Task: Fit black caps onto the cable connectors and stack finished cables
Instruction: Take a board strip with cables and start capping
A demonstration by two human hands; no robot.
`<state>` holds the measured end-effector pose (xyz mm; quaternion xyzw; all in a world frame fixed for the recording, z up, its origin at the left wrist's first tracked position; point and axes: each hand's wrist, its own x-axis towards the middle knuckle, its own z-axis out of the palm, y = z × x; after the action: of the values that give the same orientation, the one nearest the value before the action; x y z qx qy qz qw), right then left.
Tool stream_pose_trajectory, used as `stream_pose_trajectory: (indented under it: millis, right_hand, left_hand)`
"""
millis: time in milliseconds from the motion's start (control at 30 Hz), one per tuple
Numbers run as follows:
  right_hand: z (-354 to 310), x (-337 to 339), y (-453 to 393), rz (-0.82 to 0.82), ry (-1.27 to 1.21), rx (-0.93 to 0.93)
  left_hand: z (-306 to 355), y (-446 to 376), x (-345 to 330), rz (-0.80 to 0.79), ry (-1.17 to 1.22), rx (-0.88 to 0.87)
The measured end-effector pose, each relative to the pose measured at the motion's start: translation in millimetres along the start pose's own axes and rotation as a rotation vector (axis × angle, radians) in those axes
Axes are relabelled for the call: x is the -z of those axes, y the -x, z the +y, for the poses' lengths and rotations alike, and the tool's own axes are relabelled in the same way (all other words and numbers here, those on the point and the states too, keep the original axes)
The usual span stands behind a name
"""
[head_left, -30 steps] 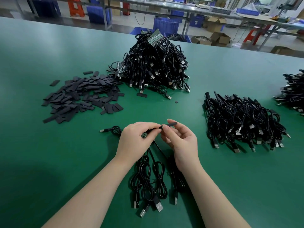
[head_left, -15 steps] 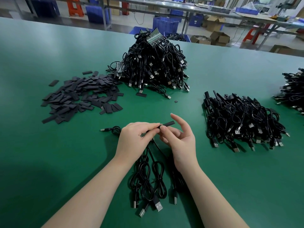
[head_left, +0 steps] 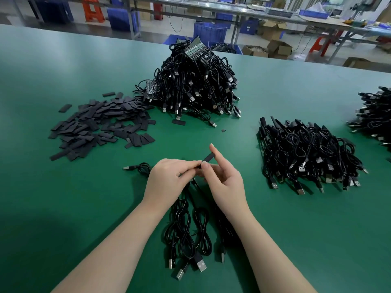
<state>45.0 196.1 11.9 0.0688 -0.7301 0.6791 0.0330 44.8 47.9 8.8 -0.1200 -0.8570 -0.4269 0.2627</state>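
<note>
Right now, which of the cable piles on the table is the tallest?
The far heap of cables, behind the hands, with small circuit boards showing at its top. The pile on the right and the one at the right edge lie flatter.

- We see a table [head_left: 63, 208] of plain deep green, paler and teal toward the far edge.
- The loose caps [head_left: 99, 125] are matt black to charcoal grey.
- The big cable heap [head_left: 190, 89] is glossy black, dotted with silver plug tips; a strip on top [head_left: 194, 48] shows pale green with a row of silvery stripes.
- The stacked cables [head_left: 306, 153] are black with silver plugs.
- The cap [head_left: 207, 157] we hold is black.
- Behind, we note blue crates [head_left: 209, 31], an orange-red stool [head_left: 93, 9] and brown cardboard boxes [head_left: 279, 48].
</note>
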Motion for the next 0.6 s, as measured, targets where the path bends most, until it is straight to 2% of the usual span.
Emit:
stream_pose_trajectory:
  millis: [133, 267, 433, 600]
  right_hand:
    - [0.8, -3.7, 2.3, -0.023, 0.042, -0.038]
    - [-1.6, -5.9, 0.5, 0.024, 0.066, -0.032]
    - [-5.5, -1.0, 0.5, 0.059, -0.064, -0.048]
    - [-7.5, 2.6, -4.5, 0.200, -0.246, -0.169]
  left_hand:
    - [1.8, -0.6, 0.1, 0.061, 0.015, 0.029]
    - [3.0, -1.2, -1.7, 0.059, -0.043, -0.007]
    - [2.6, -2.2, -1.8, -0.019, -0.047, -0.014]
    - [-0.4, -4.2, -3.3, -0.079, -0.166, 0.018]
